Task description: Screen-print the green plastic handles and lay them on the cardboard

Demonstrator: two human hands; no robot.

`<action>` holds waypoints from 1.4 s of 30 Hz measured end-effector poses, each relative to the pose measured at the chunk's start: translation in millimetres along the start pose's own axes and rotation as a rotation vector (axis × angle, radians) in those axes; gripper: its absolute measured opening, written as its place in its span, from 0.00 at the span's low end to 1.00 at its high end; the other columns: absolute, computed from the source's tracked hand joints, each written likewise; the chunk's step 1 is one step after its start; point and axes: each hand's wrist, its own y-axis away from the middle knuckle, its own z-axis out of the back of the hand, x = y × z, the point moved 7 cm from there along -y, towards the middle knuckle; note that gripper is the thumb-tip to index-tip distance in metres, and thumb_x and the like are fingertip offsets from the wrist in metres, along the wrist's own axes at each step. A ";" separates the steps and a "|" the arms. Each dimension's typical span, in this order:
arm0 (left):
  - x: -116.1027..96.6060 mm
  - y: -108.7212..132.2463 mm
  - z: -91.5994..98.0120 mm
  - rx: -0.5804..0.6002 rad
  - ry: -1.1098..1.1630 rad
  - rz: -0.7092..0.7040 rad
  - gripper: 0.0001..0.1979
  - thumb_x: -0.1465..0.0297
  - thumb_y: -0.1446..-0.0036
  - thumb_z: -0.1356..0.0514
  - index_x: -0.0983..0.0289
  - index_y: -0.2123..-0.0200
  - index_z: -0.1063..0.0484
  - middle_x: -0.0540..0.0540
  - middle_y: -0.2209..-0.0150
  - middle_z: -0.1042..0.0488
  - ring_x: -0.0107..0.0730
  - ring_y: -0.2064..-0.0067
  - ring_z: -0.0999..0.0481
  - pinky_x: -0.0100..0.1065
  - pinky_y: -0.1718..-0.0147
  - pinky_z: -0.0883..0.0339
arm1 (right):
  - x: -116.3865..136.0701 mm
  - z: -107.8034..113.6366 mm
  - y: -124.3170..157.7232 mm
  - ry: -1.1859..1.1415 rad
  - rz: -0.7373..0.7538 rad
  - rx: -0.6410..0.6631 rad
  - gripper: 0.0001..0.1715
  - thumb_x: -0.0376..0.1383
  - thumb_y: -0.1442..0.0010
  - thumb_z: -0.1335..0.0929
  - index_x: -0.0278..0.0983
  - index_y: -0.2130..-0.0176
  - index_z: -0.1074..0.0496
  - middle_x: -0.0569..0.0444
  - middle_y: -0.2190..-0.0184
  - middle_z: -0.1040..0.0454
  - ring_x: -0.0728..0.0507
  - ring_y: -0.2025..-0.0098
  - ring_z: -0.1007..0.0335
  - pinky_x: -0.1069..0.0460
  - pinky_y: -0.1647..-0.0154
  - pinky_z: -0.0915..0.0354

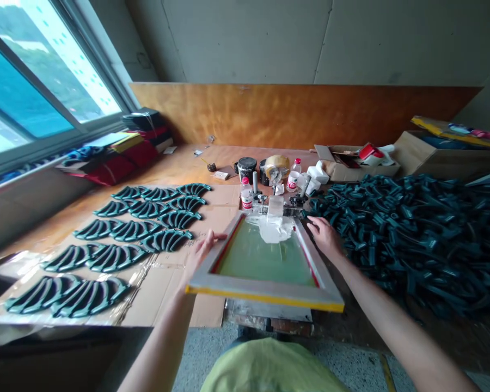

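Observation:
A screen-printing frame (265, 291) with grey bars, a yellow front edge and green mesh is tilted up in front of me. White paste (275, 230) lies on the mesh at its far end, by a clamp (275, 206). My left hand (202, 251) is at the frame's left bar, one finger stretched out; the frame hides the other fingers. My right hand (325, 235) is just beyond the right bar, fingers apart, beside the pile of dark green curved plastic parts (392, 239). Under the frame, a metal base (269, 313) shows in part.
Rows of dark green fan-like parts (134, 231) lie on cardboard (169, 277) at left. Behind the clamp stand a black tub (247, 167), bottles with red caps (293, 179) and a tape roll (276, 161). Open boxes (355, 170) stand at back right.

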 end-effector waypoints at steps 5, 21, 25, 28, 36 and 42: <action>116.8 23.3 -12.8 0.179 0.064 0.295 0.44 0.47 0.55 0.35 0.60 0.37 0.37 0.52 0.67 0.21 0.35 0.68 0.24 0.31 0.71 0.31 | 61.3 -10.1 -55.8 0.103 0.157 0.046 0.29 0.34 0.41 0.31 0.37 0.41 0.35 0.44 0.44 0.33 0.37 0.43 0.37 0.43 0.43 0.37; 167.7 20.3 -20.8 0.166 0.031 0.299 0.37 0.47 0.50 0.39 0.63 0.42 0.32 0.51 0.70 0.24 0.32 0.71 0.26 0.30 0.73 0.35 | 95.3 -41.6 14.1 0.053 0.460 0.514 0.16 0.20 0.47 0.36 0.36 0.66 0.26 0.52 0.67 0.26 0.44 0.60 0.33 0.53 0.62 0.39; 168.6 18.7 -19.1 0.141 0.001 0.296 0.37 0.46 0.51 0.39 0.64 0.44 0.30 0.51 0.72 0.24 0.32 0.71 0.26 0.29 0.73 0.35 | 92.7 -40.8 -3.6 0.020 0.380 0.472 0.11 0.22 0.46 0.33 0.37 0.69 0.27 0.54 0.69 0.27 0.45 0.64 0.33 0.53 0.65 0.39; 166.1 18.7 -18.8 0.141 0.001 0.303 0.38 0.46 0.52 0.38 0.65 0.44 0.31 0.51 0.72 0.24 0.32 0.72 0.27 0.29 0.73 0.35 | 96.0 -47.2 2.1 0.065 0.352 0.314 0.14 0.20 0.44 0.36 0.35 0.66 0.26 0.49 0.66 0.26 0.43 0.60 0.33 0.51 0.61 0.37; 145.2 24.9 -18.7 0.148 0.043 0.365 0.42 0.45 0.54 0.36 0.65 0.41 0.34 0.52 0.71 0.23 0.35 0.70 0.24 0.31 0.72 0.33 | 94.9 -39.0 -7.2 -0.078 0.305 0.306 0.12 0.29 0.41 0.30 0.39 0.56 0.25 0.52 0.62 0.23 0.44 0.61 0.29 0.50 0.59 0.33; 71.5 21.7 -10.9 0.265 0.107 0.318 0.38 0.48 0.52 0.36 0.60 0.41 0.32 0.53 0.67 0.22 0.38 0.65 0.23 0.33 0.69 0.31 | 65.0 -21.7 -91.5 0.059 -0.019 0.193 0.39 0.35 0.44 0.27 0.47 0.37 0.38 0.51 0.53 0.24 0.40 0.56 0.27 0.48 0.56 0.33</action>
